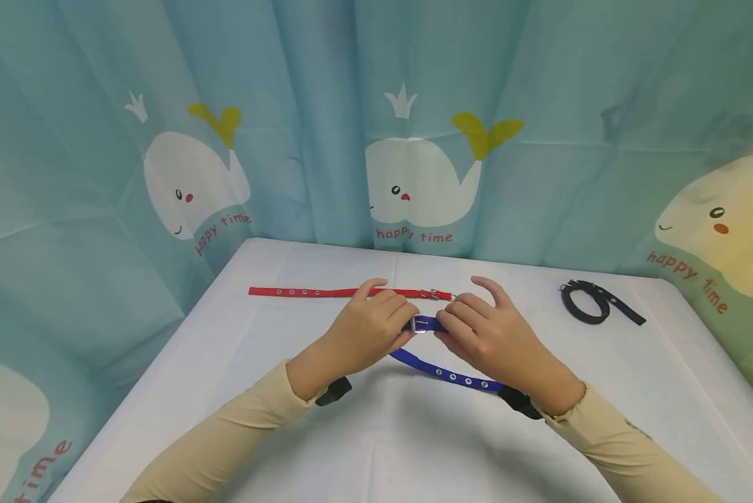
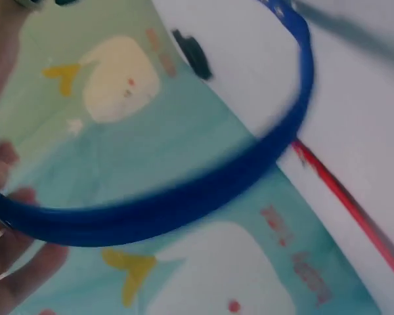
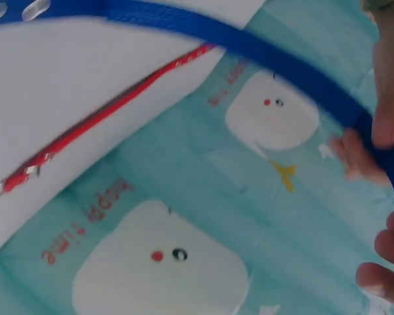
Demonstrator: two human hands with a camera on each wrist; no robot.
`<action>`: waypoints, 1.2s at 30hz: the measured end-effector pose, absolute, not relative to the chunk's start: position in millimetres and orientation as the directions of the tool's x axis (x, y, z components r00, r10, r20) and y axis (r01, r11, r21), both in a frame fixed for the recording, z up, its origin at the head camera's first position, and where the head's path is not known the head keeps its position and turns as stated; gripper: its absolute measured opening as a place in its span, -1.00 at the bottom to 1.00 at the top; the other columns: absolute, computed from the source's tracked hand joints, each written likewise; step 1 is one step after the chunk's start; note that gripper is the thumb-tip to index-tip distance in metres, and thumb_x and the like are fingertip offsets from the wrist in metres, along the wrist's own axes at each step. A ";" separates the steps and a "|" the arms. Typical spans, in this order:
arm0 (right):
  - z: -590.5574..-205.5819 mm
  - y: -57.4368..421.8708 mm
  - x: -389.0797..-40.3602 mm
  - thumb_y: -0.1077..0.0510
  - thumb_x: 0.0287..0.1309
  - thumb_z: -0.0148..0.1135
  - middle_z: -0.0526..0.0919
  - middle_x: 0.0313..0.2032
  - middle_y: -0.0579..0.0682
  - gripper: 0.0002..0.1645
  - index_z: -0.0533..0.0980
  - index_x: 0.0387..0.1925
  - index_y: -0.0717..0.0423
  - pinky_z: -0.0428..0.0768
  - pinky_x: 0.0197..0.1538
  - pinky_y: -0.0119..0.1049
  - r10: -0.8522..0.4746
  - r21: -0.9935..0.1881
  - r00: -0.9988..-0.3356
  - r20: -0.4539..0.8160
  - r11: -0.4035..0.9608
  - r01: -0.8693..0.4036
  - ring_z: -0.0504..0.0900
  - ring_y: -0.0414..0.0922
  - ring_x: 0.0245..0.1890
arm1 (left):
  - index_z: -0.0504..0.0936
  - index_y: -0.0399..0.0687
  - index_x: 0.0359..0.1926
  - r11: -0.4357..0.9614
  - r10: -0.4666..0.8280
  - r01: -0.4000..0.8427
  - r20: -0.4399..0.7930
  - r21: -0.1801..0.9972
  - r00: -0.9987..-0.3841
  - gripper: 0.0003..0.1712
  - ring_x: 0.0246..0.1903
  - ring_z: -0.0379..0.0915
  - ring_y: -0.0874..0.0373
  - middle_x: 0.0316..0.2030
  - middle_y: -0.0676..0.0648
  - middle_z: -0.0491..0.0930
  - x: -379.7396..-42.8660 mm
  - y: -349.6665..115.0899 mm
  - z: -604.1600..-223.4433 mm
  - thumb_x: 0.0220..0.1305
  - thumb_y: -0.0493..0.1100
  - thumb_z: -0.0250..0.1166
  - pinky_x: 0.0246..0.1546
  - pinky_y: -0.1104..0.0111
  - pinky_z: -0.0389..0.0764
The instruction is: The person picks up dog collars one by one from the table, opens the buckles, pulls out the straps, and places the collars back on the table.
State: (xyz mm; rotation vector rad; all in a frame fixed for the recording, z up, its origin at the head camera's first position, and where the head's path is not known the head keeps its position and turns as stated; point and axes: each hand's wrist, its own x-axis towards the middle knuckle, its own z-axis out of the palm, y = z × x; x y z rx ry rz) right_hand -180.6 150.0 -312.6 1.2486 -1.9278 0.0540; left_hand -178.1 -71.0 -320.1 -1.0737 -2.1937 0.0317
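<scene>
Both hands hold a blue collar [image 1: 433, 324] with metal eyelets above the middle of the table. On the left of its silver buckle [image 1: 418, 323], the left hand [image 1: 373, 323] pinches the strap, index finger raised. The right hand [image 1: 492, 334] grips the strap just right of the buckle, its index finger lifted too. A loose length of the blue strap, with several eyelets, hangs in a curve below the hands. In the left wrist view the blue collar [image 2: 177, 205] bows across, blurred, with fingers [image 2: 46, 262] at the left edge.
Behind the hands a red collar [image 1: 332, 293] lies stretched out on the white table [image 1: 364, 447]. A black collar [image 1: 628, 311], partly looped, rests at the back right. Beyond the table's far edge hangs a blue-green curtain [image 1: 326, 84] with whale prints.
</scene>
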 end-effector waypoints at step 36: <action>-359.2 209.2 -240.2 0.00 0.43 -0.21 0.65 -0.49 -0.03 -0.50 0.60 -0.32 0.16 0.55 -0.11 0.00 -0.802 0.399 -0.188 0.567 0.467 -0.789 0.57 -0.10 -0.44 | 0.46 0.04 0.21 0.503 0.857 0.739 0.369 -0.448 -0.359 -0.21 -0.35 0.48 0.13 -0.39 -0.05 0.51 -222.4 -237.4 -350.8 -0.14 -0.29 0.49 0.00 0.04 0.53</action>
